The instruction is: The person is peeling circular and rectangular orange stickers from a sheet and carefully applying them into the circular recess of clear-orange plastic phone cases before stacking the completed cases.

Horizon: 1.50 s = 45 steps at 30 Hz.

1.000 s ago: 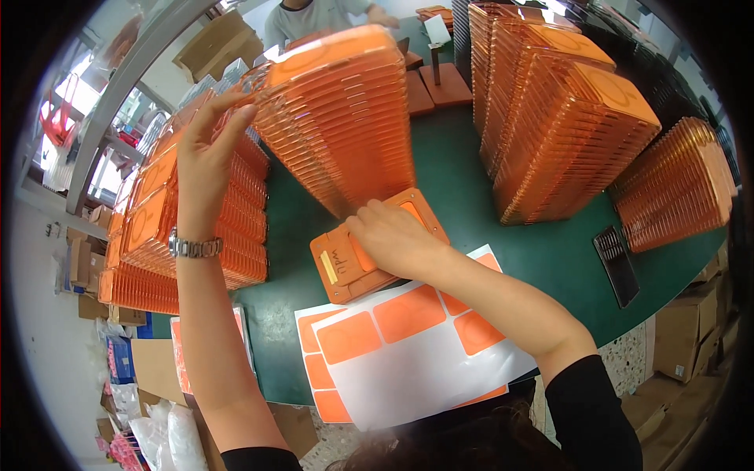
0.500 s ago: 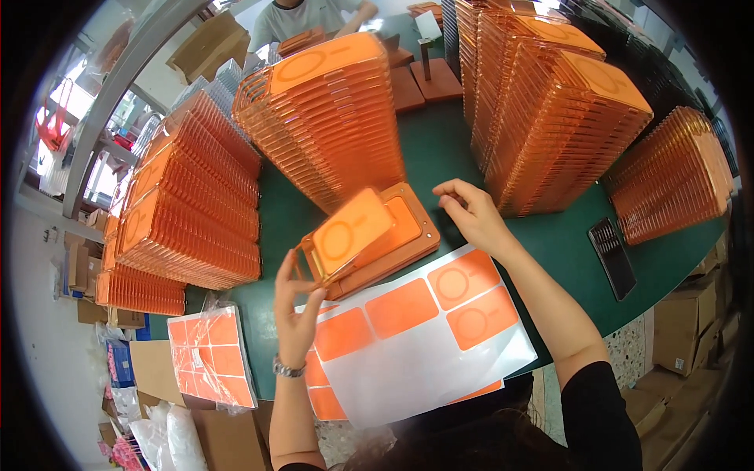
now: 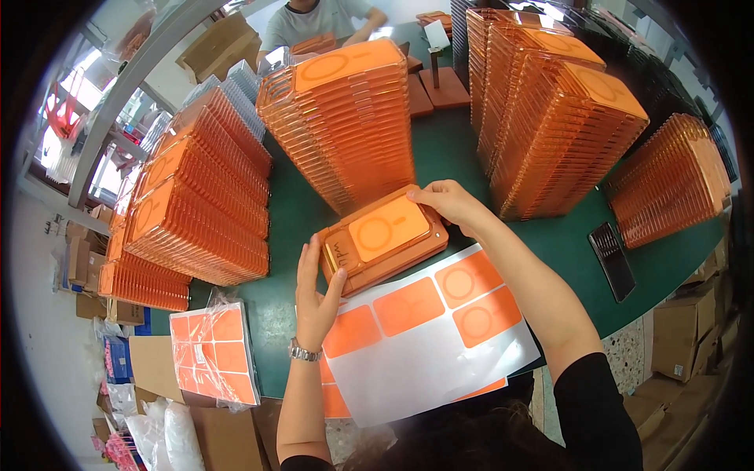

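Observation:
A clear orange phone case (image 3: pixel 404 242) with a ring printed on its back panel lies flat on an orange-brown block (image 3: pixel 389 276). At the case's left end, my left hand (image 3: pixel 316 310) grips the edge, thumb on the near side and fingers on the far side. My right hand (image 3: pixel 454 206) pinches the far right corner of the case with thumb and fingertips. Just nearer to me is a white backing sheet (image 3: pixel 424 373) carrying several orange ring-marked stickers (image 3: pixel 481 320), some spaces on it bare.
Tall stacks of orange cases stand behind the block (image 3: pixel 353 125), at left (image 3: pixel 204 228) and at right (image 3: pixel 550 149). A shorter stack (image 3: pixel 667 180) and a dark phone (image 3: pixel 613 263) are far right. Plastic-wrapped sticker sheets (image 3: pixel 216 349) lie at left. Another person (image 3: pixel 314 27) sits opposite.
The case, tilted up in my left hand before, now lies flat on the block. My right hand has moved left from beside the block to the case's far right corner.

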Available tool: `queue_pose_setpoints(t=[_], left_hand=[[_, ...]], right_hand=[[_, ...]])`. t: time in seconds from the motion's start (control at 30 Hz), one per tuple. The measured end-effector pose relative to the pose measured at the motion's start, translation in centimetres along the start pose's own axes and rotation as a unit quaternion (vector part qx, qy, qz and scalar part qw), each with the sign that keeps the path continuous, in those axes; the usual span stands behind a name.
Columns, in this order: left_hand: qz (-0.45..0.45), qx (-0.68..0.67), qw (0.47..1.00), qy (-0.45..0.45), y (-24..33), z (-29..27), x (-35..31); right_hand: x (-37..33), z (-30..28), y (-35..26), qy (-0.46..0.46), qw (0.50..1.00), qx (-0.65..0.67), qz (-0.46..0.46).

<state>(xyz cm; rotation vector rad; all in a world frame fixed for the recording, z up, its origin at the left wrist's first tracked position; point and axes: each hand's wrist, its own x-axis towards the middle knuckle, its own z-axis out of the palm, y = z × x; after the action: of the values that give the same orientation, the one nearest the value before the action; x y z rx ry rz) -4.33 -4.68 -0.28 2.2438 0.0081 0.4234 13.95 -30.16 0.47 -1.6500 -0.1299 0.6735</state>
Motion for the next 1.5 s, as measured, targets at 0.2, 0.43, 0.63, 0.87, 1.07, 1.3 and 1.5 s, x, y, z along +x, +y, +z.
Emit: queue_pose_setpoints(t=[0.2,0.43,0.63,0.87,1.07,1.3,1.5], left_hand=[[-0.218,-0.147,0.964,-0.035,1.7,-0.3,0.2],[-0.074,0.104,0.990,-0.059,0.4,-1.7,1.0],[-0.027,0.249,0.966,-0.064,1.2,-1.8,1.2],[0.151,0.196,0.964,-0.102,0.8,-2.0,3.3],[0.122,0.010,0.991,0.048,1.6,-1.9,4.0],[0.147,-0.106,0.974,0.134,10.3,1.5,-0.1],[0.078,0.035,0.963,-0.254,10.7,8.1,-11.4]], right_hand=[[0.9,0.0,1.1,0.017,0.999,0.039,-0.012],[-0.7,-2.1,1.5,0.037,0.901,-0.313,-0.297],[-2.1,-2.6,-0.2,-0.036,0.889,-0.393,-0.233],[-4.1,-0.6,-2.6,-0.027,0.797,-0.455,-0.397],[-2.7,2.1,-2.7,-0.070,0.782,-0.411,-0.462],[-9.5,0.5,-0.4,-0.190,0.923,0.224,-0.249],[-17.2,1.0,2.1,-0.235,0.768,0.565,-0.186]])
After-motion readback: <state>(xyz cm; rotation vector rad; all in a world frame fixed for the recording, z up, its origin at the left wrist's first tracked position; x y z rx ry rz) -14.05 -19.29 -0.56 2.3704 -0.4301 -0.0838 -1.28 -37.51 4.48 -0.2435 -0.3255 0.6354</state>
